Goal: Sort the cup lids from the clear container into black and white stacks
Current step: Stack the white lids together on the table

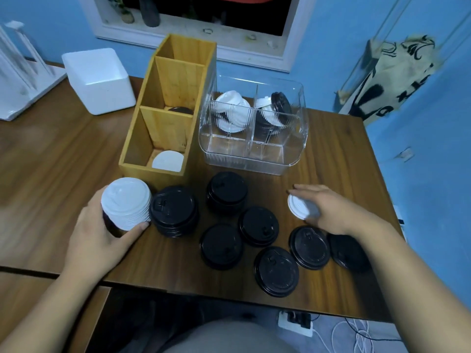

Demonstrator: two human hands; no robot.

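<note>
My left hand (102, 230) grips a tall stack of white lids (126, 202) at the table's left front. Right beside it stands a stack of black lids (174, 211), with another black stack (226, 193) further back. Several single black lids (258, 226) lie flat across the front of the table. My right hand (331, 210) rests on a single white lid (299, 206) on the table. The clear container (254, 154) behind holds white lids (232, 110) on its left side and mixed black and white lids (276, 108) on its right.
A wooden three-compartment organizer (142, 138) stands left of the clear container, with a white lid (167, 161) in its front bin and a black one (179, 110) in the middle bin. A white foam box (99, 80) sits at the back left. The table's front edge (229, 299) is close.
</note>
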